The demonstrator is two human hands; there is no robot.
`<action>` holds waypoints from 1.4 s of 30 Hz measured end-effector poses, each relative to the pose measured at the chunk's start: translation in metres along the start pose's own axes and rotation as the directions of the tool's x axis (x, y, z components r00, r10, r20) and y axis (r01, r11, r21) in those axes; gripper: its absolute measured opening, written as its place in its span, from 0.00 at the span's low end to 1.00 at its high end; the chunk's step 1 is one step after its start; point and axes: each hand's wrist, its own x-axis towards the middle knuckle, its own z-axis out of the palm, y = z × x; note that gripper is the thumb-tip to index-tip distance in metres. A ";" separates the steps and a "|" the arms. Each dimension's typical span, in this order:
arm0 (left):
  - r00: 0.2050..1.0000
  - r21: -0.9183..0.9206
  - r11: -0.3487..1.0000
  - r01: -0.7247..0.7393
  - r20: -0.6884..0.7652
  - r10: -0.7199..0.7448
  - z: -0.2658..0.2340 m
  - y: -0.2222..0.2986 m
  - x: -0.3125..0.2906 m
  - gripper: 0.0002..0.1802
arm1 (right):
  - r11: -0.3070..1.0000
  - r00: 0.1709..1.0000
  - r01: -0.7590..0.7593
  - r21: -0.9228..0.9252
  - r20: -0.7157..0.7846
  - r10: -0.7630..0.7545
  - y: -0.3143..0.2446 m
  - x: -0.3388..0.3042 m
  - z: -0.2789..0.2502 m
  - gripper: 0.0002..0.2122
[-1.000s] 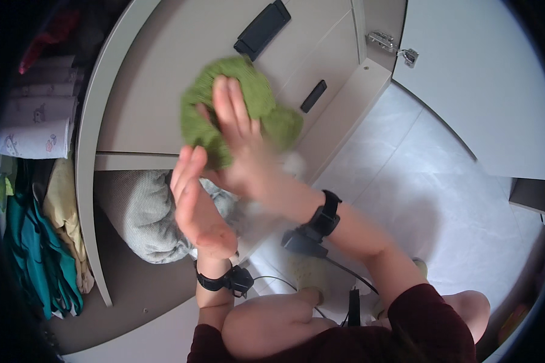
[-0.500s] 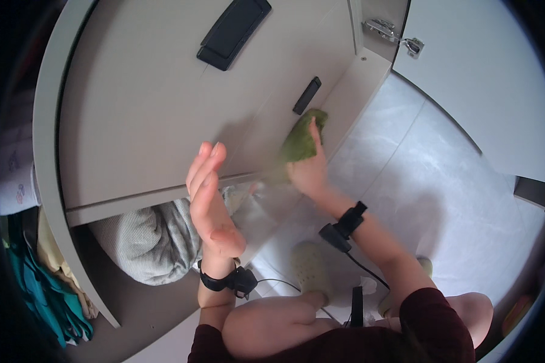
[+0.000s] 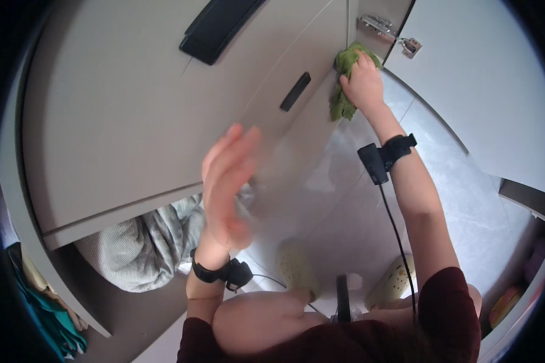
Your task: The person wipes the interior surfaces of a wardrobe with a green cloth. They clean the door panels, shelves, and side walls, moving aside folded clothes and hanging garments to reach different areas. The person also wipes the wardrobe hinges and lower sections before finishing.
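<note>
My right hand (image 3: 367, 88) reaches far out and presses a crumpled green cloth (image 3: 343, 104) onto the end of the pale ledge below the cabinet front. The cloth's top touches the corner near the open door's hinge, and part of it drapes over the ledge's edge. My left hand (image 3: 227, 181) is raised in front of the beige cabinet front (image 3: 121, 121), blurred by motion, its fingers stretched out and nothing in it. A short black handle (image 3: 295, 92) lies between my two hands, with a larger black handle (image 3: 221, 30) farther up the front.
An open white door (image 3: 478, 78) with a metal hinge (image 3: 409, 47) stands at the right. Grey ribbed fabric (image 3: 139, 251) is bundled under the cabinet front. Teal garments (image 3: 51, 327) hang at the lower left. A black cable (image 3: 396, 233) runs from my right wrist, above the marble-look floor.
My right hand has moved with the green cloth, away from me and to the right along the ledge to the hinge corner. My left hand has shifted slightly, and the view has turned a little.
</note>
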 end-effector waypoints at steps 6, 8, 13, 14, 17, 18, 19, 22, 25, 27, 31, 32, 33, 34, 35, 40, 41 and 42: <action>1.000 -0.008 1.000 -0.018 0.012 0.018 0.002 0.000 -0.003 0.42 | 0.982 0.967 0.166 0.087 0.181 -0.179 -0.086 -0.094 -0.010 0.22; 0.997 0.020 0.998 -0.061 0.048 0.060 0.003 0.000 -0.003 0.42 | 0.962 0.949 0.247 0.120 0.173 -0.265 -0.115 -0.132 -0.005 0.20; 0.998 0.027 0.998 -0.061 0.020 0.061 0.002 0.011 -0.008 0.35 | 0.869 0.896 0.392 0.300 0.090 -0.435 -0.179 -0.208 0.006 0.15; 0.995 0.031 0.999 -0.037 0.090 0.035 0.003 0.013 -0.010 0.34 | 0.821 0.890 0.410 0.397 0.023 -0.455 -0.184 -0.223 0.008 0.15; 0.961 0.061 0.997 0.056 0.268 -0.070 0.009 0.015 -0.016 0.32 | 0.686 0.780 0.538 0.490 0.020 -0.626 -0.194 -0.259 0.020 0.14; 0.948 0.069 0.995 0.068 0.305 -0.086 0.011 0.014 -0.018 0.33 | 0.661 0.751 0.596 0.455 -0.026 -0.659 -0.195 -0.264 0.026 0.13; 0.934 0.078 0.994 0.076 0.343 -0.098 0.013 0.010 -0.018 0.34 | 0.636 0.720 0.651 0.414 -0.072 -0.690 -0.195 -0.265 0.031 0.13; 0.923 0.069 0.991 0.112 0.363 -0.130 0.016 0.002 -0.022 0.32 | 0.662 0.783 0.541 0.519 -0.023 -0.622 -0.174 -0.244 0.037 0.13; 0.918 0.072 0.989 0.128 0.369 -0.146 0.020 -0.002 -0.028 0.31 | 0.792 0.888 0.420 0.442 -0.021 -0.460 -0.126 -0.191 0.022 0.16; 0.890 0.096 0.978 0.185 0.405 -0.208 0.026 -0.002 -0.030 0.31 | 0.881 0.930 0.348 0.321 0.002 -0.368 -0.089 -0.146 0.007 0.19; 0.882 0.037 0.980 0.197 0.429 -0.193 0.043 -0.007 -0.022 0.32 | 0.985 0.985 0.141 0.100 0.081 -0.149 -0.037 -0.059 -0.011 0.24; 0.882 0.022 0.979 0.203 0.430 -0.193 0.048 -0.008 -0.019 0.32 | 0.993 0.992 0.097 0.060 0.069 -0.101 -0.029 -0.040 -0.012 0.24; 0.876 0.011 0.976 0.215 0.440 -0.198 0.052 -0.009 -0.017 0.33 | 0.999 0.995 0.043 0.020 0.085 -0.045 -0.020 -0.024 -0.012 0.24; 0.864 0.009 0.972 0.234 0.456 -0.213 0.056 -0.010 -0.015 0.34 | 0.999 0.998 0.037 0.014 0.048 -0.038 -0.012 -0.010 -0.012 0.24; 0.851 0.008 0.967 0.256 0.473 -0.229 0.059 -0.012 -0.014 0.34 | 1.000 0.999 0.022 0.008 0.043 -0.022 -0.005 0.002 -0.010 0.24; 0.846 -0.075 0.975 0.211 0.514 -0.143 0.069 -0.020 -0.009 0.26 | 1.000 0.999 0.013 0.012 0.050 -0.013 0.008 0.019 0.001 0.23; 0.846 -0.090 0.977 0.192 0.519 -0.119 0.069 -0.021 -0.008 0.28 | 1.000 1.000 0.008 -0.019 0.024 -0.008 0.007 0.019 0.004 0.23; 0.845 -0.093 0.978 0.188 0.523 -0.113 0.069 -0.021 -0.007 0.29 | 0.998 0.999 -0.017 -0.063 0.044 0.020 0.005 0.018 0.006 0.22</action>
